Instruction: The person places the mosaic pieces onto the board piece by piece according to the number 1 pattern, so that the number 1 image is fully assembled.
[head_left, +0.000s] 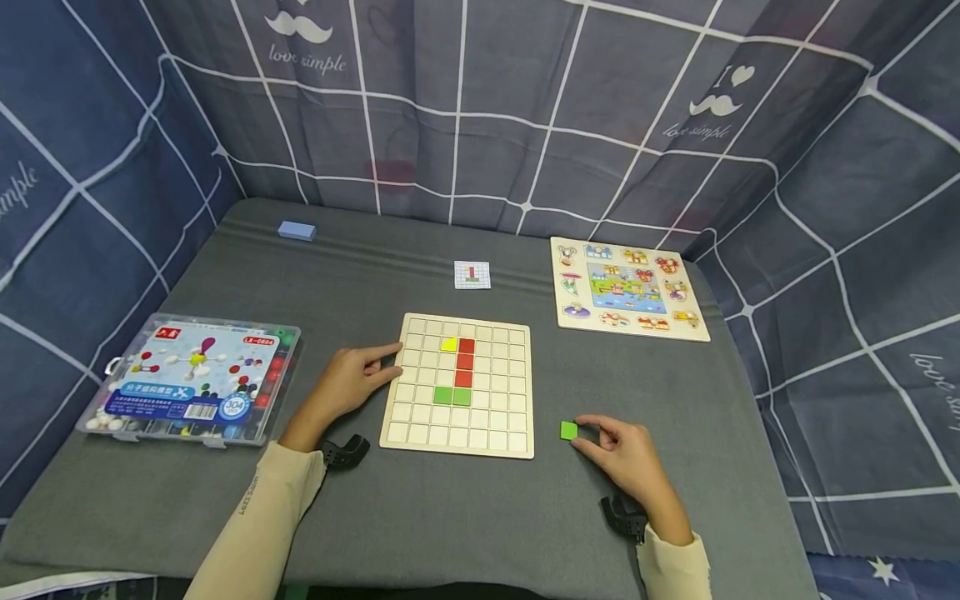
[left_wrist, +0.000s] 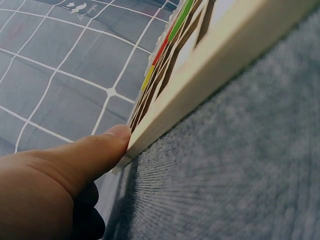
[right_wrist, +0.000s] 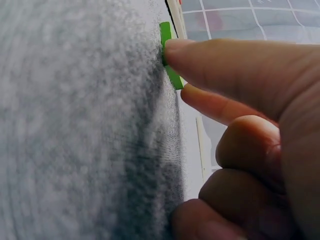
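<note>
My left hand (head_left: pixel 350 382) is at the left edge of a light wooden grid board (head_left: pixel 457 433), with index finger and thumb tips spread apart and touching that edge. The left wrist view shows the thumb (left_wrist: pixel 95 155) against the board's pale side (left_wrist: pixel 200 95). On the board lie a yellow tile (head_left: pixel 449 344), a column of red tiles (head_left: pixel 465 362) and two green tiles (head_left: pixel 452 396) side by side. Right of the board, my right hand (head_left: pixel 626 450) pinches a loose green square tile (head_left: pixel 568 430) between thumb and index finger. In the right wrist view this tile (right_wrist: pixel 165 32) sits low at the cloth.
A small pattern card (head_left: pixel 472 275) lies behind the board. At the back right is a wooden picture puzzle (head_left: pixel 630 289). A clear case of molecule-model parts (head_left: pixel 195 379) lies on the left, and a blue block (head_left: pixel 297 231) at the back left. Hanging cloth surrounds the table.
</note>
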